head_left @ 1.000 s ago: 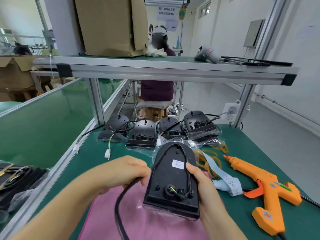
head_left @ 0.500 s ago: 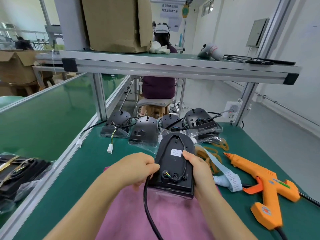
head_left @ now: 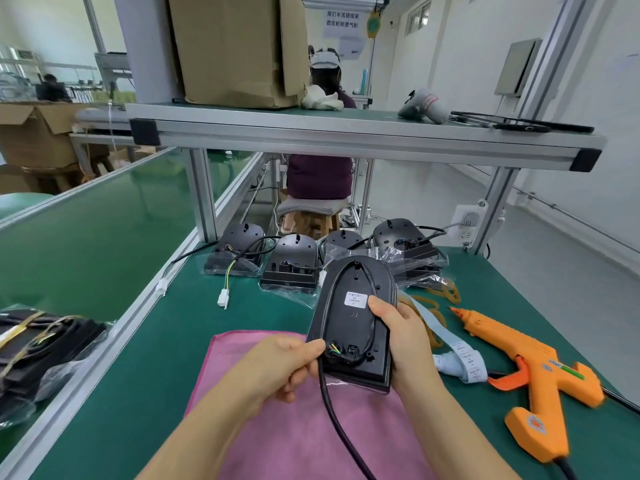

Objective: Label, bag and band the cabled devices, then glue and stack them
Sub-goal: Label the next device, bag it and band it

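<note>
Far left, a clear bag (head_left: 59, 379) holds banded black units (count unclear). Four devices (head_left: 294, 261) sit in a back row. The left hand (head_left: 280, 368) pinches the cable (head_left: 328, 407). The held device (head_left: 353, 323), above the pink cloth (head_left: 294, 445), runs lengthwise away, rounded end far. The right hand (head_left: 405, 341) grips its right edge. One glue gun (head_left: 533, 368) lies right.

A cloth (head_left: 311, 438) lies on the table (head_left: 145, 358) nearest the person. Above its far edge is the device (head_left: 353, 320), with the left hand (head_left: 280, 368) on the cable (head_left: 332, 410) at the near left corner and the right hand (head_left: 405, 341) along the right side. Behind it, a row of four devices (head_left: 294, 261) lies across the table. To the right lie rubber bands (head_left: 446, 292), a label strip (head_left: 460, 362) and, furthest right, a glue gun (head_left: 530, 372). A shelf (head_left: 346, 136) spans overhead, carrying a box (head_left: 235, 50).
</note>
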Motion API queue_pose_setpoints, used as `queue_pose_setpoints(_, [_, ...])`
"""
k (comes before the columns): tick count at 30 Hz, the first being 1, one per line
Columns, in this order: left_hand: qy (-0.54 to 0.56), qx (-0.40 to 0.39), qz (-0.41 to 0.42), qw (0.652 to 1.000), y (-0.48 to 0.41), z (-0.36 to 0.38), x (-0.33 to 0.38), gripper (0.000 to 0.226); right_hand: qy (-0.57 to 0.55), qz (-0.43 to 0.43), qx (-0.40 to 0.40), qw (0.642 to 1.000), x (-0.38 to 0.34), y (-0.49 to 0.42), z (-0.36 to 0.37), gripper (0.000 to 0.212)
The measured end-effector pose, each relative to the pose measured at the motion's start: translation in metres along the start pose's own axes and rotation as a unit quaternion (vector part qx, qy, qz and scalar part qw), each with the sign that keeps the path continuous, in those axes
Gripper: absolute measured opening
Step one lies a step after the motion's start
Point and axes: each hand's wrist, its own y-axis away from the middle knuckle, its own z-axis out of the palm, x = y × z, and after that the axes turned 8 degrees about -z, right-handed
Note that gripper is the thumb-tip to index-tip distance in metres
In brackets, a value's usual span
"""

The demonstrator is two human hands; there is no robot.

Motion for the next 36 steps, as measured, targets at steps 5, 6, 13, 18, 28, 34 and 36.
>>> queue_pose_setpoints(5, [-0.003,-0.007,0.001,1.000,0.003,0.002,0.001,0.036,-0.011,-0.002,0.005,1.000,0.000,0.001,0.000,0.018])
queue_pose_setpoints(6, [-0.004,-0.006,-0.003,1.000,0.003,0.002,0.000,0.036,-0.011,-0.002,0.004,1.000,0.001,0.001,0.000,0.017])
queue_pose_setpoints(13, [-0.165,0.159,0.066,0.971,-0.005,-0.010,-0.003,0.038,-0.024,0.020,0.001,1.000,0.001,0.002,0.000,0.017])
queue_pose_setpoints(18, [0.011,-0.039,-0.020,0.999,-0.009,-0.021,0.000,0.105,-0.053,0.088,-0.006,0.995,0.001,0.002,0.005,0.031])
queue_pose_setpoints(28, [0.220,-0.063,0.006,0.973,-0.017,-0.001,-0.018,0.043,0.063,0.108,-0.093,0.988,-0.006,0.004,-0.001,0.043])
queue_pose_setpoints(34, [0.264,-0.023,-0.002,0.964,-0.018,-0.004,-0.015,0.040,0.328,-0.378,-0.173,0.848,-0.002,0.034,-0.012,0.044])
queue_pose_setpoints(36, [0.267,-0.020,0.011,0.963,-0.018,-0.006,-0.013,0.041,0.419,-0.504,-0.252,0.712,0.002,0.043,-0.014,0.040])
